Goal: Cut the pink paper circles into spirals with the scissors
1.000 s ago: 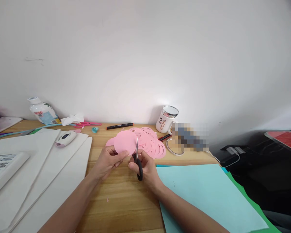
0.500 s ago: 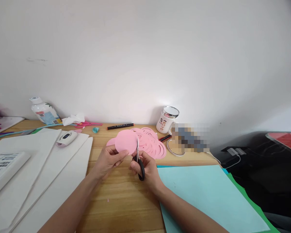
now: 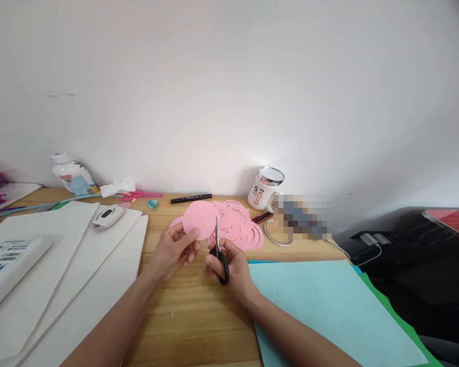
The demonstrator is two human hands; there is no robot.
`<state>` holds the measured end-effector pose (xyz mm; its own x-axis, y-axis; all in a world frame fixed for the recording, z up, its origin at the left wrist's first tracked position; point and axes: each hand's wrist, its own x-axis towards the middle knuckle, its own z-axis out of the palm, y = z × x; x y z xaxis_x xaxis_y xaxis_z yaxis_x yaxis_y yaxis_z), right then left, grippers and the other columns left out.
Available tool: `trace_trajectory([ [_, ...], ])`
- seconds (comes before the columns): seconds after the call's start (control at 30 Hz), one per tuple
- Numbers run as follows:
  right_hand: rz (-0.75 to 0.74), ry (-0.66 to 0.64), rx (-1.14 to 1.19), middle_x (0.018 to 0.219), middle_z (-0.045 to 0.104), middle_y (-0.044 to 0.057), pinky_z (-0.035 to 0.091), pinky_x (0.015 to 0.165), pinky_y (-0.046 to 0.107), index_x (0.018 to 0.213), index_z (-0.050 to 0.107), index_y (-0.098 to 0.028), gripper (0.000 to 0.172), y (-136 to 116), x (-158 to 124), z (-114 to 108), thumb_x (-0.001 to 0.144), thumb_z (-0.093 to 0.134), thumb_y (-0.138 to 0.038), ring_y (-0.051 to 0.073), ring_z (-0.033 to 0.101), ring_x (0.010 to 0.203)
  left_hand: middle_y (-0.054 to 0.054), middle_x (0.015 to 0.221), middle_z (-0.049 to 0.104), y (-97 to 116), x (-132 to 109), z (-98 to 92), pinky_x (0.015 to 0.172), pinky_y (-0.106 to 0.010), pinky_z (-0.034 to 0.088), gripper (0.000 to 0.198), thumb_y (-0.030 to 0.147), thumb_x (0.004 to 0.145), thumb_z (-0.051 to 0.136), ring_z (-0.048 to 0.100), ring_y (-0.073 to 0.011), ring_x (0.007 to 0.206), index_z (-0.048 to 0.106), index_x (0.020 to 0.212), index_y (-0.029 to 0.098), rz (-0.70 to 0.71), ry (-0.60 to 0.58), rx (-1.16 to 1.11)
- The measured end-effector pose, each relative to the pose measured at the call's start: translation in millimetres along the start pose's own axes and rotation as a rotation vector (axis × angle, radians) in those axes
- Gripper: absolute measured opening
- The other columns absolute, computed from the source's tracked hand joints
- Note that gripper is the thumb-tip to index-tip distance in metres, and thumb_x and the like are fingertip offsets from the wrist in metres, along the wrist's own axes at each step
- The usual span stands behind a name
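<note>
Between thumb and fingers, my left hand (image 3: 177, 248) pinches a round pink paper disc (image 3: 199, 220) by its lower edge. My right hand (image 3: 229, 266) is closed around the black handles of a pair of scissors (image 3: 222, 266). The blades point upward at the disc's right edge; I cannot tell whether they touch the paper. Behind the hands lies a heap of pink paper cut-outs (image 3: 239, 228), with curved slits or edges showing. The disc hides the heap's left part.
A white mug (image 3: 265, 188) stands behind the heap, near a black marker (image 3: 192, 199). White sheets (image 3: 110, 285) and a white box (image 3: 13, 267) lie left. Pale blue paper (image 3: 329, 306) covers the right side. Pink scissors (image 3: 145, 194) and a white bottle (image 3: 74, 176) sit farther back.
The disc has turned slightly and risen a little in my left hand, away from the fingers of my right hand. My right hand and the scissors have barely moved.
</note>
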<state>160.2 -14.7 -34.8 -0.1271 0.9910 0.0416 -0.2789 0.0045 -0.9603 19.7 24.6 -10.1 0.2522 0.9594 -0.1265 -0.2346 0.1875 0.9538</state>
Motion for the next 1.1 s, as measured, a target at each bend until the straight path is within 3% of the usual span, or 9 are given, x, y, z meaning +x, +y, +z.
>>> trace_trajectory([
  [0.17,0.023,-0.009,0.013,0.054,0.05,-0.007,0.033,0.043,0.02,0.081,0.05,-0.02,0.035,3.4,0.8,0.3,0.063,0.073,-0.04,0.008,0.041,0.043,0.006,0.04,0.046,-1.9,-1.2,2.1,0.034,-0.018,0.02,0.032,0.033,0.06,0.074,0.033,-0.003,0.034,0.051,0.05,0.013,-0.003,0.021,0.101],
  [0.5,-0.027,0.025,0.014,0.065,0.048,-0.004,0.033,0.052,0.022,0.085,0.054,-0.019,0.036,-3.3,3.3,-3.2,0.063,0.074,-0.038,0.011,0.04,0.057,0.008,0.035,0.036,4.7,-3.7,5.1,0.04,-0.02,0.019,0.033,0.034,0.057,0.073,0.026,-0.0037,0.038,0.05,0.045,0.015,0.018,0.044,0.153],
  [0.9,-0.019,0.0,-0.001,0.055,0.043,-0.007,0.027,0.046,0.022,0.082,0.05,-0.02,0.036,-1.0,3.3,-3.5,0.065,0.072,-0.042,0.009,0.033,0.048,0.009,0.037,0.036,7.0,-4.4,6.2,0.04,-0.02,0.019,0.028,0.037,0.056,0.074,0.025,-0.0042,0.039,0.059,0.054,0.013,0.026,0.031,0.164],
  [1.1,-0.029,0.005,-0.025,0.05,0.044,-0.008,0.03,0.043,0.021,0.083,0.05,-0.02,0.035,-1.9,2.3,-3.3,0.067,0.069,-0.044,0.009,0.037,0.045,0.008,0.037,0.036,6.0,-3.9,4.2,0.041,-0.021,0.018,0.032,0.036,0.06,0.072,0.026,-0.0045,0.039,0.051,0.047,0.015,0.036,0.023,0.164],
])
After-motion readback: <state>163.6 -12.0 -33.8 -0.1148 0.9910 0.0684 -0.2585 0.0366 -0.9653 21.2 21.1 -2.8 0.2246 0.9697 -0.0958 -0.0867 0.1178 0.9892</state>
